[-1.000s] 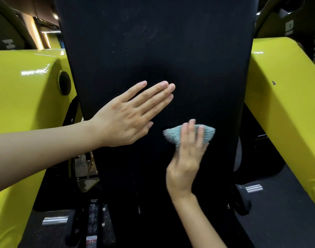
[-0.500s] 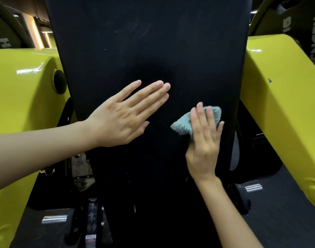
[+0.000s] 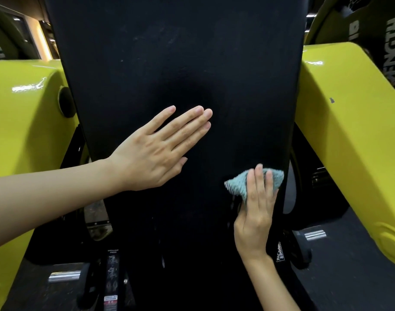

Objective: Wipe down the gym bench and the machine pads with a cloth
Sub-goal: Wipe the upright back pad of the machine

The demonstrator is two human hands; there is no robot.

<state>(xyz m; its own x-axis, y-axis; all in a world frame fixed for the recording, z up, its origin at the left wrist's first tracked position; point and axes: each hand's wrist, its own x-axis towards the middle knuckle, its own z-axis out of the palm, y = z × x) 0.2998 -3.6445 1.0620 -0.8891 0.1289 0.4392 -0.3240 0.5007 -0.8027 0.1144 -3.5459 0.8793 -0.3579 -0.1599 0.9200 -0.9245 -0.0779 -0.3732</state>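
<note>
A tall black back pad (image 3: 180, 63) of a gym machine fills the middle of the view. My left hand (image 3: 156, 149) lies flat on it with straight fingers, a little left of centre. A bunched teal cloth (image 3: 239, 184) sits against the pad close to its lower right edge. My right hand (image 3: 257, 203) presses the cloth onto the pad with straight fingers laid over it. The thumb is hidden.
Glossy yellow machine arms stand on both sides, one at the left (image 3: 24, 122) and one at the right (image 3: 349, 135). Steel pegs (image 3: 313, 235) stick out low on each side. A dark weight plate (image 3: 371, 25) is at the top right. The floor is dark rubber.
My right hand slid the cloth up and to the right, then down along the pad's right edge. My left hand stayed flat in place.
</note>
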